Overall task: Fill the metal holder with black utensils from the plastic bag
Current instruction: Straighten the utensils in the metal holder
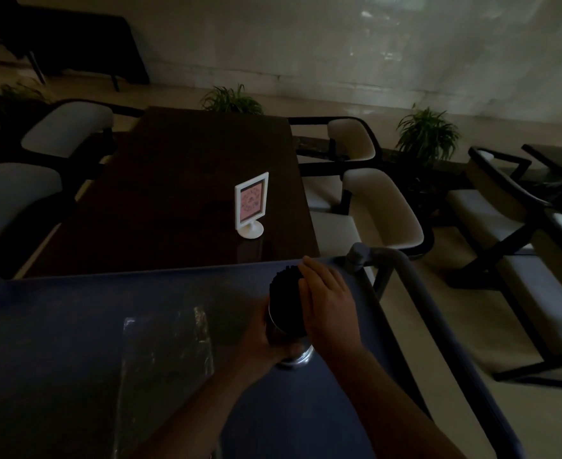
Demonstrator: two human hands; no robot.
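The metal holder [288, 339] stands on the blue cart top [74, 326] near its right rim, between the two hands; a dense bundle of black utensils [286, 289] rises out of it, tilted slightly away from the person. The left hand [259, 339] is wrapped around the holder's lower body from the left, closed on it, its fingers partly hidden in shadow; the right hand [327, 303] lies flat against the right side of the bundle, fingers straight and together, pointing away from the person, palm touching the utensils, not gripping. Both forearms reach in from the lower edge, the right one crossing above the left; the plastic bag [167, 359] lies flat on the cart top to the left of the hands, apart from them. Beyond the cart is a dark tabletop [180, 180] bearing a white sign stand [251, 205]; pale chairs [382, 210] flank it.
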